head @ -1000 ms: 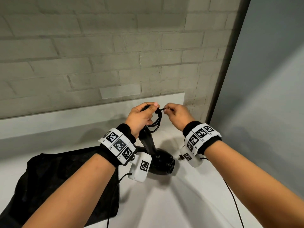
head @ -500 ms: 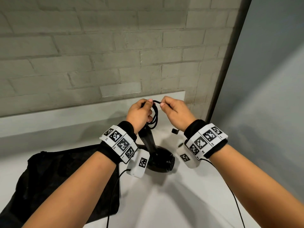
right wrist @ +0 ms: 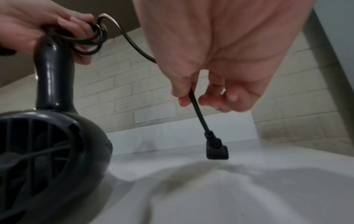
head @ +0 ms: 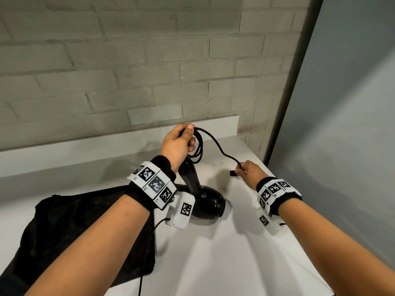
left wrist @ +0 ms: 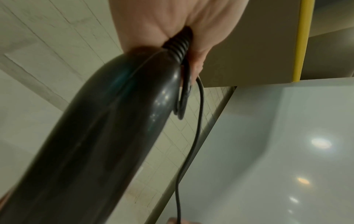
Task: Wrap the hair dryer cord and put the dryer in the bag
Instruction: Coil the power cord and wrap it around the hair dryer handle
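Observation:
The black hair dryer [head: 208, 201] stands on its barrel on the white counter, handle [left wrist: 99, 136] pointing up. My left hand [head: 181, 142] grips the handle's top together with several loops of black cord [head: 197, 150]. From there the cord [head: 222, 149] arcs right and down to my right hand [head: 245, 170], which pinches it just above the plug [right wrist: 215, 149]. The plug hangs free above the counter. The black bag [head: 70, 231] lies flat at the left, partly under my left forearm. The dryer's rear grille [right wrist: 38, 151] shows in the right wrist view.
A white counter [head: 213, 263] with a low white ledge [head: 85, 146] at its back meets a brick wall. A grey panel [head: 342, 124] closes the right side. Thin sensor cables [head: 147, 253] hang from both wrists.
My right hand has moved away from my left hand, right and down, sliding along the cord toward the plug. The cord now spans between both hands. The left hand keeps its hold on the loops.

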`<state>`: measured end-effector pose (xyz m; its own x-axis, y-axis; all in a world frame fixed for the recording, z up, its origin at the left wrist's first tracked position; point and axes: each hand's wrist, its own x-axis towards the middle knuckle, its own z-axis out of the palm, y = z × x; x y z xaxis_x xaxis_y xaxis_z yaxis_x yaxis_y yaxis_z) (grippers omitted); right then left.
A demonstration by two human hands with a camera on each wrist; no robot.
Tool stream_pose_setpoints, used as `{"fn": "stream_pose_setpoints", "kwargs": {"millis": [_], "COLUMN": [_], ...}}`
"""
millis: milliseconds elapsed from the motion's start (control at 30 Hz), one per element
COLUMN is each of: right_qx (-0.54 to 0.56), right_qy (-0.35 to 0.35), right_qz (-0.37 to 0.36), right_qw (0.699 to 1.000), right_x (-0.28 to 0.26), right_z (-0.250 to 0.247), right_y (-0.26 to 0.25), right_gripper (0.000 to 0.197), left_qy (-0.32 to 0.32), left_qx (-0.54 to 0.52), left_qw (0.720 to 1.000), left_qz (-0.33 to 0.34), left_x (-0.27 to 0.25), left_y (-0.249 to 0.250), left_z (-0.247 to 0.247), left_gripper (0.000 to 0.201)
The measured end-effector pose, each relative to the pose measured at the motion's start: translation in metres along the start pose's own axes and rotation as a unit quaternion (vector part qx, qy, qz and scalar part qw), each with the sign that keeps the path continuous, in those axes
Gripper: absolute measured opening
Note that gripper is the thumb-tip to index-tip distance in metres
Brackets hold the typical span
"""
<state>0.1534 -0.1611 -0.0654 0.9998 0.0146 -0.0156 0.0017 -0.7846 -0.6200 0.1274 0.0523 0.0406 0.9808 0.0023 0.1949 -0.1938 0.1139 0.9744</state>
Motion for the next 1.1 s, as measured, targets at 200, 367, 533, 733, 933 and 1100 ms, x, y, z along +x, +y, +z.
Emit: {"fn": "stream_pose_setpoints", "kwargs": {"millis": [200, 367, 533, 733, 933, 1100], "right_qx": [-0.064, 0.022, 0.169, 0.350, 0.372, 0.362], "right_qy": [-0.022, 0.026, 0.241, 0.263, 0.220, 0.205], "right_qz": [0.059, 0.030, -0.109, -0.262, -0.312, -0.323], "right_qw": [0.996, 0.999, 0.949, 0.860, 0.846, 0.850], "right_x": [0.002, 0.004, -0.008, -0.035, -0.041, -0.041], "right_z": [0.009, 0.005, -0.019, -0.025, -0.009, -0.006], "right_y": [0.020, 0.008, -0.046, -0.100, -0.110, -0.115], "right_gripper": [0.025, 0.033, 0.011, 0.008, 0.017, 0.018], "left_qy": [0.008, 0.025, 0.022, 0.029, 0.041, 0.029], "left_qx": [0.006, 0.021, 0.042, 0.071, 0.084, 0.088], "left_qw": [1.000, 0.999, 0.999, 0.997, 0.995, 0.995], "left_qz": [-0.003, 0.001, 0.004, 0.022, 0.035, 0.032], "left_x": [0.000, 0.001, 0.003, 0.002, 0.002, 0.002], "left_y": [0.000, -0.002, -0.004, -0.002, -0.002, -0.003], "left_z": [-0.001, 0.000, 0.000, -0.001, 0.001, 0.001], "left_gripper": [0.024, 0.026, 0.028, 0.029, 0.025, 0.027]}}
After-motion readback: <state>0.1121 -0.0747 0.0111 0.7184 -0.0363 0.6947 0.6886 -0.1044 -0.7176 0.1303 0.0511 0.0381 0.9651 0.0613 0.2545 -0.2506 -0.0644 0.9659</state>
